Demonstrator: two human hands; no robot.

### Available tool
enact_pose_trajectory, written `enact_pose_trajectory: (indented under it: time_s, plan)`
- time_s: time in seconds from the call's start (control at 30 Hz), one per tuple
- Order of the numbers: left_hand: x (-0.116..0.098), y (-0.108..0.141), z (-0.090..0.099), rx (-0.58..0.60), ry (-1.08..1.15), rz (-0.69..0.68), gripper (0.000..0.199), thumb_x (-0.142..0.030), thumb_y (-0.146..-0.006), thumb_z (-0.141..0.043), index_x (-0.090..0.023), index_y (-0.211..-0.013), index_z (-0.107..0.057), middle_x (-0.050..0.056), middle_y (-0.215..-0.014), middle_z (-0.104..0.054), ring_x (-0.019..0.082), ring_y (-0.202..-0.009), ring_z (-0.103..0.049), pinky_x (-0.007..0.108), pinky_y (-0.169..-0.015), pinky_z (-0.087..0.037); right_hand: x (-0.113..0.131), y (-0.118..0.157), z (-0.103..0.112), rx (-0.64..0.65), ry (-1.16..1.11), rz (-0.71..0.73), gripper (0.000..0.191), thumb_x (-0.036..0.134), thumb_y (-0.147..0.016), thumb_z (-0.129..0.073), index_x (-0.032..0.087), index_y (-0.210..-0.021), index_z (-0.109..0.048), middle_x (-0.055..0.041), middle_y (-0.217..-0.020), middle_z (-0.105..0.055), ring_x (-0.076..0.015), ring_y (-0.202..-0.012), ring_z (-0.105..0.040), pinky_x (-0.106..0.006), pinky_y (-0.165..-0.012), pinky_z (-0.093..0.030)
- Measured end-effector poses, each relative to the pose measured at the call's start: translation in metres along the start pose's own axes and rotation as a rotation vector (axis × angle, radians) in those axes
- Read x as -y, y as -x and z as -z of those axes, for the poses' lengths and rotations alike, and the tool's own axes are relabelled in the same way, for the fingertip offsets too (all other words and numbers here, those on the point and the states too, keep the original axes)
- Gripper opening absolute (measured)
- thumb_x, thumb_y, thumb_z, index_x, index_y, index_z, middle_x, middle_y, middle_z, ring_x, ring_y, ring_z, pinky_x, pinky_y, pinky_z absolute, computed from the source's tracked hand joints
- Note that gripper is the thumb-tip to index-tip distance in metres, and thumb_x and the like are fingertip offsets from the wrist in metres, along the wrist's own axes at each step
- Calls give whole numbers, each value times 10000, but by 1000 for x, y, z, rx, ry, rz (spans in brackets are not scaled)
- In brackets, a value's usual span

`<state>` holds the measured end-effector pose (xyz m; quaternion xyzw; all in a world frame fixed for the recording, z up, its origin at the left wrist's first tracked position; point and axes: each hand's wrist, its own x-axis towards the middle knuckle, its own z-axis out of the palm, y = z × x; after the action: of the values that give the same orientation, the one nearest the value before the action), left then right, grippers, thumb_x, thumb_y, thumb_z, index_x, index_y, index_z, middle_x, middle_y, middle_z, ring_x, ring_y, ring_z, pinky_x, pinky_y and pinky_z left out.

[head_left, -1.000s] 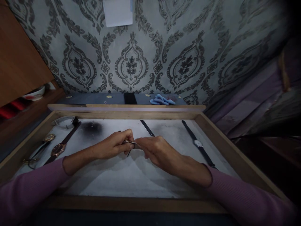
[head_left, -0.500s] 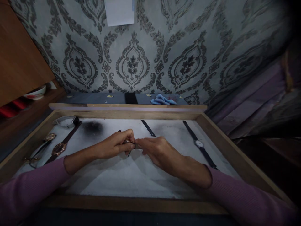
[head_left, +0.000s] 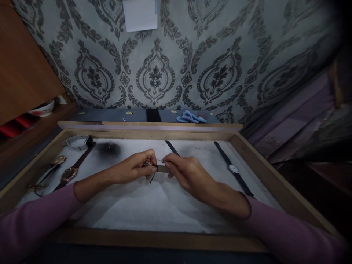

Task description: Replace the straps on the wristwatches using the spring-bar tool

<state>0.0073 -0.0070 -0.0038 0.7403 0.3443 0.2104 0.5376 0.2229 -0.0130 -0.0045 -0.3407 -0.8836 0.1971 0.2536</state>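
My left hand [head_left: 139, 165] is closed round a small watch [head_left: 149, 163], mostly hidden by the fingers, with a thin dark strip poking out below. My right hand [head_left: 187, 170] is closed just to its right, finger and thumb pinching a thin pin-like tool [head_left: 160, 160] that points at the watch. A short flat brownish strap piece [head_left: 162, 168] spans between the two hands. Behind the right hand lies a dark strap [head_left: 172, 147]. A watch with a white dial [head_left: 233, 169] rests to the right on the white surface.
A wooden-rimmed tray [head_left: 154, 237] surrounds the work. At its left lie a rose-gold watch [head_left: 68, 174], a small gold watch [head_left: 59, 160] and a pale band [head_left: 77, 142]. Beyond the back rim is a blue cloth [head_left: 191, 116].
My right hand has drawn slightly back and up from the watch, uncovering the thin tool and more of the brownish strap piece. My left hand has barely moved.
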Motion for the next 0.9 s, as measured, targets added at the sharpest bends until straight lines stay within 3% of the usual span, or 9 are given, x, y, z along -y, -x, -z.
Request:
enact_pose_trajectory:
  time_s: [0.17, 0.4, 0.7, 0.9]
  plan:
    - [0, 1, 4, -6, -57, -6, 170, -346, -899, -501, -194, -872, -429, -28, -665, -544, 108, -618, -466, 250, -575, -340, 7, -4, 5, 4, -178, -88, 184, 192, -943, -418, 142, -887, -587, 48, -513, -519, -83, -465, -485, -202, -504, -365]
    - [0, 1, 5, 6, -46, -14, 162, -340, -900, -496, -190, -891, -435, -26, -675, -533, 119, -644, -488, 259, -603, -364, 7, -5, 4, -9, -257, -107, 155, 187, -917, -448, 143, -848, -580, 48, -553, -490, -78, -472, -457, -202, -487, -350]
    - [0, -1, 6, 47, -76, -10, 157, -334, -901, -482, -180, -872, -475, -19, -681, -540, 120, -640, -481, 253, -611, -369, 1, 0, -6, -97, -98, 30, 129, 190, -931, -457, 156, -870, -565, 2, -667, -591, -91, -543, -511, -207, -525, -372]
    - [-4, -1, 8, 77, -92, 45, 158, -327, -874, -511, -169, -867, -510, -17, -698, -546, 119, -636, -486, 247, -600, -363, -2, 1, -9, -132, -64, 32, 144, 189, -938, -448, 153, -862, -566, -11, -675, -607, -100, -547, -527, -216, -531, -386]
